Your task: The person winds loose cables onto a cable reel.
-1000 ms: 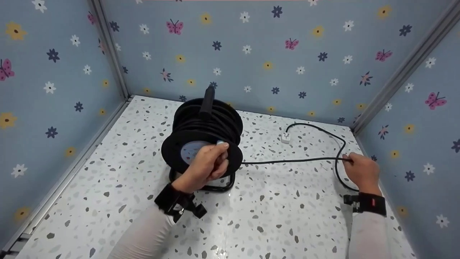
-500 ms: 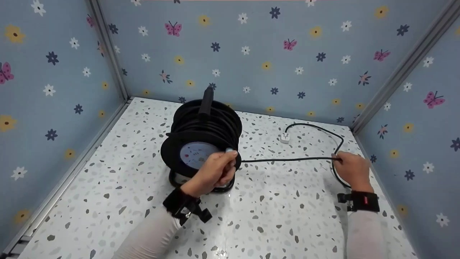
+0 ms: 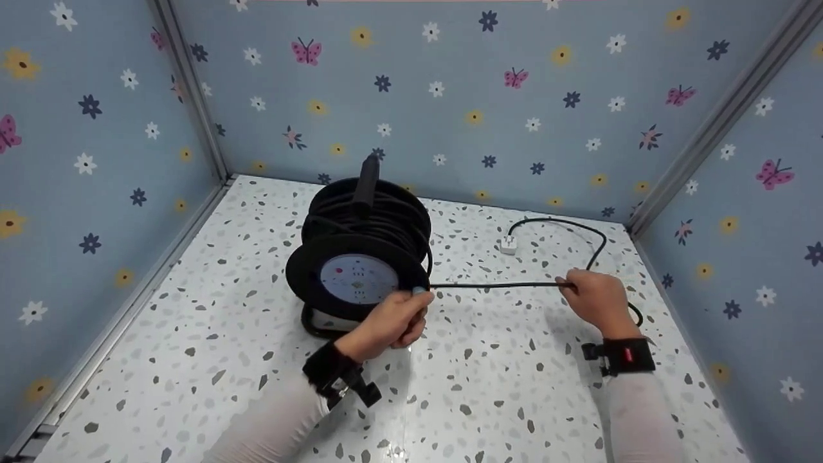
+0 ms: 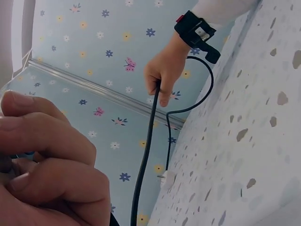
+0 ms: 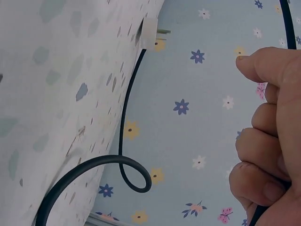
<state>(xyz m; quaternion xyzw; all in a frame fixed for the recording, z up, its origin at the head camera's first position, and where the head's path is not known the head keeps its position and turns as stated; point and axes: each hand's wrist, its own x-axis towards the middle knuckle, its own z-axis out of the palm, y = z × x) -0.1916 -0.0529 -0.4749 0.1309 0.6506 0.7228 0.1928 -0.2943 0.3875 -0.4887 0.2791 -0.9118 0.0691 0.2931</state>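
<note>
A black cable reel (image 3: 360, 254) stands upright on the speckled table (image 3: 501, 386), its blue-grey face (image 3: 359, 278) toward me. My left hand (image 3: 398, 315) grips a pale blue knob (image 3: 418, 290) at the lower right edge of that face. From the reel a black cable (image 3: 495, 285) runs taut to my right hand (image 3: 588, 292), which grips it. Beyond this hand the cable loops back to a white plug (image 3: 508, 244) lying on the table. In the left wrist view the right hand (image 4: 162, 75) holds the cable (image 4: 146, 155). In the right wrist view my curled fingers (image 5: 268, 141) show beside the slack loop (image 5: 117, 160) and plug (image 5: 150, 33).
Blue walls (image 3: 514, 96) with flowers and butterflies close the table in at the back and both sides, with metal strips (image 3: 193, 103) in the corners. A black carry handle (image 3: 366, 180) stands up from the top of the reel.
My left hand has carried the knob down and to the right round the reel's face. My right hand has moved left toward the reel with the cable, and the loop behind it has shrunk.
</note>
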